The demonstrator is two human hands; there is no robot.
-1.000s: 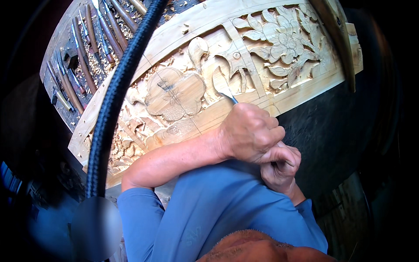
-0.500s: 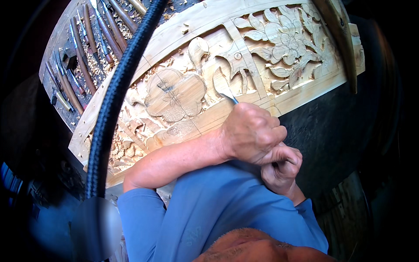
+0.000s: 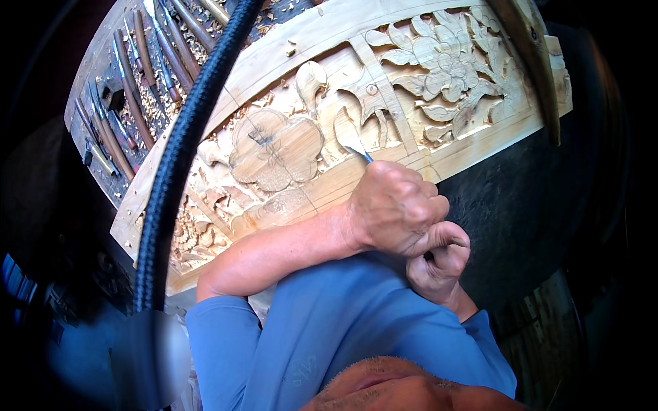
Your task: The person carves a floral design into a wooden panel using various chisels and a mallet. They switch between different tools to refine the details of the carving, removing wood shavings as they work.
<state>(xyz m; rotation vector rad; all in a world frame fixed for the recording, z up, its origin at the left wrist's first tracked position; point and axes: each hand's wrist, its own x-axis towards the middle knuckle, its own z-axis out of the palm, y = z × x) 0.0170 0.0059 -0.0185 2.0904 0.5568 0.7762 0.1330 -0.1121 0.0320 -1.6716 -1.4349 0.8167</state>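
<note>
My left hand [image 3: 396, 205] is wrapped round a carving chisel [image 3: 359, 151], with the knuckles up. Its bright flat blade sticks out past the fist and touches a leaf-shaped raised part of a pale carved wooden panel [image 3: 473, 148]. Just below, my right hand [image 3: 440, 264] is curled closed against the lower side of the left one, at the handle end. Both hands hide the chisel's handle. Left of the blade, a lobed raised shape [image 3: 277, 154] bears pencil lines, and leafy flower carving [image 3: 449, 72] fills the panel's right section.
Several wooden-handled chisels [image 3: 130, 89] lie among shavings on the dark table [image 3: 82, 75] at the far left. A black braided cable [image 3: 185, 147] crosses the view in front of the panel. A curved wooden bar [image 3: 538, 61] lies over the panel's right end.
Little differs. The chisel tip stays at the same leaf shape, both hands keep their grip, and the view has shifted very slightly.
</note>
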